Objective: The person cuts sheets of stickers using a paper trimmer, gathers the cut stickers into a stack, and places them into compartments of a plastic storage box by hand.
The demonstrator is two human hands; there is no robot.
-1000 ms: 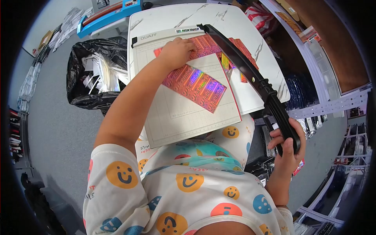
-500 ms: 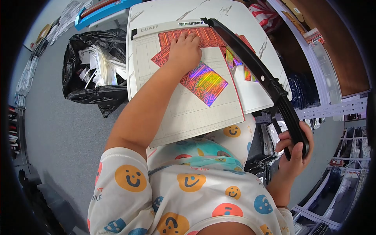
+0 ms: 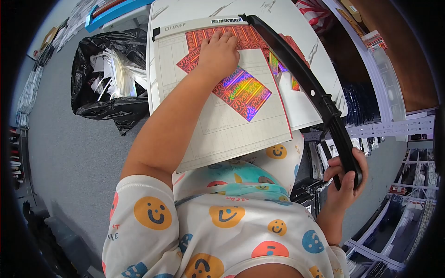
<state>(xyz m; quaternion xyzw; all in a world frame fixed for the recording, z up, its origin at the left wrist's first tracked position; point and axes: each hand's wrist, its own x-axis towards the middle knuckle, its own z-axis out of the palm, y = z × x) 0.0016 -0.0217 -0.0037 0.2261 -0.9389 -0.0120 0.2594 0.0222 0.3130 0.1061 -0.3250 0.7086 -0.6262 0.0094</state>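
My left hand [image 3: 219, 58] lies on red holographic sticker sheets, its fingers laid out near the ruler edge of a paper cutter. Beneath it, one sheet [image 3: 199, 39] sits along that edge, and a sticker strip [image 3: 245, 95] printed "Risktaker" lies aslant, shining rainbow colours. My right hand [image 3: 345, 178] is wrapped round the black handle of the cutter's blade arm [image 3: 320, 92], which is raised off to the right of the pale gridded cutter board [image 3: 232, 134]. More sticker pieces [image 3: 294, 48] rest beyond the blade arm, partly hidden by it.
A marble-patterned white table [image 3: 194, 8] carries the cutter. To the left, a black bin bag [image 3: 85, 104] holds white paper offcuts [image 3: 118, 76]. Metal shelving [image 3: 394, 127] with plastic-wrapped packets stands at the right. The cutter's near edge overhangs my lap.
The view has shifted slightly. Both hands keep their places: the left on the stickers, the right on the raised handle.
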